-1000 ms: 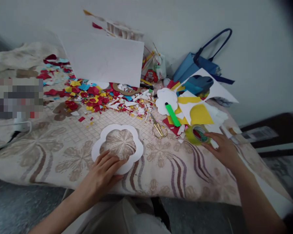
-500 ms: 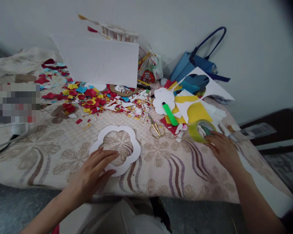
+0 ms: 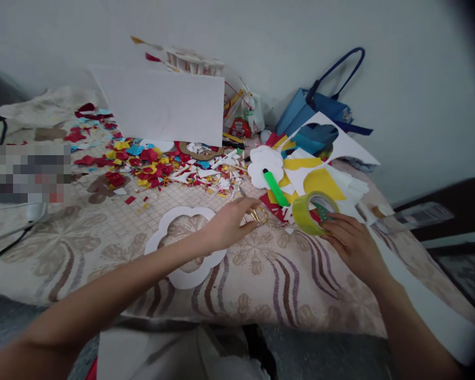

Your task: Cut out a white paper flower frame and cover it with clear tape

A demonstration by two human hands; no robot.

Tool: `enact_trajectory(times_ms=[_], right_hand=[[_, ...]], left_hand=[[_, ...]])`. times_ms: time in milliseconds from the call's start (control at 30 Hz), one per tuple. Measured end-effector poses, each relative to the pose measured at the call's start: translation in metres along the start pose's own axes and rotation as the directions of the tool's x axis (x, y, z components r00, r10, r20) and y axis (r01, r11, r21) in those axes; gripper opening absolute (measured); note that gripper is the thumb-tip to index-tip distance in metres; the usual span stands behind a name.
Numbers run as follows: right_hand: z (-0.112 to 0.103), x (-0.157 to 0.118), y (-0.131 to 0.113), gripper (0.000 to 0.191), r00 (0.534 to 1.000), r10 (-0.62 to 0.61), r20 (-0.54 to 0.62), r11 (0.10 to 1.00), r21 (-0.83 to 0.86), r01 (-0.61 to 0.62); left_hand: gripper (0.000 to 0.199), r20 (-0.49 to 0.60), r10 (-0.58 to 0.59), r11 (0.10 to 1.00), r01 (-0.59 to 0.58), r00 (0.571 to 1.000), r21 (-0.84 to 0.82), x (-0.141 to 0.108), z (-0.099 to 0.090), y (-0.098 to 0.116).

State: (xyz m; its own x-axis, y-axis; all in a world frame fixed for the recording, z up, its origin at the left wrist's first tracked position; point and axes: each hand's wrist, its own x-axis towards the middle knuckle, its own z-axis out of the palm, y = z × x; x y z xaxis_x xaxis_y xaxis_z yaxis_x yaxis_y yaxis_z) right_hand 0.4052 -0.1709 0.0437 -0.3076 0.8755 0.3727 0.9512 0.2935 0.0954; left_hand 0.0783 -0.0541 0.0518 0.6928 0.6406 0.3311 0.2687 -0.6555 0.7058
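Note:
My right hand [image 3: 354, 248] grips the edge of a roll of yellow-clear tape [image 3: 307, 214], which is tilted up off the table; a green piece shows in its core. My left hand [image 3: 234, 222] reaches across to a small pair of scissors with gold handles [image 3: 262, 215]. Its fingers and thumb are parted on either side of the handles, and the scissors lie on the cloth. Under my left forearm lies a white scalloped paper ring [image 3: 182, 279], partly covered. A green marker [image 3: 275, 188] rests against a white flower-shaped cutout [image 3: 259, 164] just beyond the scissors.
Red, yellow, blue and white paper scraps [image 3: 150, 163] heap along the back. A white sheet [image 3: 170, 105] stands upright behind them. At the right are yellow paper [image 3: 324, 182], a blue bag [image 3: 301, 103] and a clear plastic package [image 3: 415, 217]. A patterned cloth [image 3: 261, 279] covers the table.
My left hand has left the paper ring and moved right to the scissors. My right hand has lifted and shifted the tape roll slightly left.

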Motion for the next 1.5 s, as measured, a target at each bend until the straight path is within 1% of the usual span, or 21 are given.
enact_trajectory(times_ms=[100, 167, 267, 367, 533, 600, 700, 800, 867, 900, 967, 1033, 1067, 1133, 1233, 1267, 1300, 1333, 1400, 1467, 1500], right_hand=[[-0.002, 0.006, -0.005, 0.023, 1.000, -0.020, 0.000, 1.000, 0.014, 0.020], [-0.003, 0.007, -0.007, 0.022, 1.000, -0.027, -0.002, 0.999, 0.018, 0.027], [-0.006, 0.007, -0.006, 0.021, 0.999, -0.035, -0.011, 0.999, 0.026, 0.035], [-0.009, 0.004, 0.000, 0.021, 0.999, -0.033, -0.034, 0.999, 0.024, 0.034], [-0.022, 0.005, 0.019, 0.021, 0.989, -0.049, -0.143, 0.998, -0.035, 0.044], [-0.031, 0.008, 0.028, 0.018, 0.977, -0.068, -0.201, 0.994, -0.095, 0.049], [-0.046, 0.015, 0.039, 0.015, 0.950, -0.127, -0.286, 0.977, -0.201, 0.070], [-0.060, 0.020, 0.046, 0.016, 0.927, -0.167, -0.335, 0.958, -0.276, 0.073], [-0.065, 0.022, 0.046, 0.017, 0.922, -0.172, -0.347, 0.953, -0.296, 0.066], [-0.067, 0.022, 0.046, 0.017, 0.922, -0.173, -0.346, 0.952, -0.300, 0.066], [-0.068, 0.023, 0.043, 0.017, 0.927, -0.176, -0.332, 0.953, -0.294, 0.075], [-0.067, 0.023, 0.038, 0.017, 0.937, -0.177, -0.303, 0.956, -0.280, 0.090], [-0.065, 0.024, 0.036, 0.017, 0.942, -0.178, -0.286, 0.958, -0.271, 0.098], [-0.062, 0.025, 0.033, 0.017, 0.951, -0.172, -0.258, 0.963, -0.249, 0.107], [-0.057, 0.027, 0.030, 0.017, 0.959, -0.170, -0.228, 0.965, -0.238, 0.114], [-0.056, 0.028, 0.030, 0.017, 0.961, -0.172, -0.217, 0.963, -0.241, 0.118], [-0.055, 0.028, 0.029, 0.016, 0.963, -0.175, -0.207, 0.962, -0.244, 0.123], [-0.054, 0.029, 0.029, 0.016, 0.964, -0.176, -0.198, 0.961, -0.245, 0.126], [-0.055, 0.030, 0.031, 0.017, 0.963, -0.176, -0.203, 0.961, -0.250, 0.122], [-0.062, 0.030, 0.035, 0.016, 0.956, -0.173, -0.237, 0.958, -0.267, 0.107], [-0.067, 0.030, 0.039, 0.015, 0.952, -0.161, -0.259, 0.956, -0.282, 0.085]], left_hand=[[0.043, 0.033, -0.079, 0.984, 0.083, 0.996, -0.157, 0.040, 0.032, 0.001], [0.045, 0.062, -0.140, 0.959, 0.151, 0.988, -0.238, 0.059, 0.052, 0.000], [0.041, 0.075, -0.204, 0.933, 0.217, 0.976, -0.288, 0.077, 0.075, -0.005], [0.024, 0.090, -0.220, 0.933, 0.236, 0.971, -0.272, 0.085, 0.087, -0.013], [0.013, 0.163, -0.170, 0.965, 0.198, 0.972, -0.172, 0.084, 0.088, -0.017], [0.010, 0.226, -0.108, 0.981, 0.141, 0.968, -0.136, 0.081, 0.090, -0.013], [0.012, 0.326, 0.008, 0.994, 0.028, 0.946, -0.107, 0.076, 0.098, -0.005], [0.018, 0.369, 0.068, 0.995, -0.038, 0.927, -0.088, 0.071, 0.103, -0.001], [0.028, 0.348, 0.053, 0.997, -0.033, 0.936, -0.065, 0.068, 0.102, 0.001], [0.038, 0.309, 0.026, 0.998, -0.009, 0.951, -0.056, 0.068, 0.100, 0.002], [0.056, 0.180, -0.047, 0.996, 0.060, 0.983, -0.068, 0.070, 0.093, 0.006], [0.060, 0.037, -0.103, 0.983, 0.107, 0.994, -0.151, 0.077, 0.086, 0.011], [0.057, -0.004, -0.118, 0.968, 0.114, 0.993, -0.222, 0.082, 0.082, 0.014], [0.055, 0.006, -0.148, 0.901, 0.137, 0.989, -0.410, 0.094, 0.077, 0.021], [0.058, 0.183, -0.149, 0.695, 0.235, 0.972, -0.680, 0.112, 0.074, 0.031], [0.056, 0.256, -0.112, 0.639, 0.266, 0.960, -0.721, 0.116, 0.074, 0.033], [0.051, 0.317, -0.061, 0.617, 0.285, 0.947, -0.734, 0.119, 0.074, 0.034], [0.042, 0.360, -0.007, 0.636, 0.282, 0.933, -0.718, 0.121, 0.075, 0.034], [0.027, 0.381, 0.057, 0.785, 0.194, 0.923, -0.589, 0.121, 0.079, 0.029], [0.030, 0.347, 0.063, 0.914, 0.085, 0.936, -0.396, 0.117, 0.084, 0.020], [0.031, 0.331, 0.055, 0.947, 0.056, 0.942, -0.316, 0.114, 0.087, 0.015]])
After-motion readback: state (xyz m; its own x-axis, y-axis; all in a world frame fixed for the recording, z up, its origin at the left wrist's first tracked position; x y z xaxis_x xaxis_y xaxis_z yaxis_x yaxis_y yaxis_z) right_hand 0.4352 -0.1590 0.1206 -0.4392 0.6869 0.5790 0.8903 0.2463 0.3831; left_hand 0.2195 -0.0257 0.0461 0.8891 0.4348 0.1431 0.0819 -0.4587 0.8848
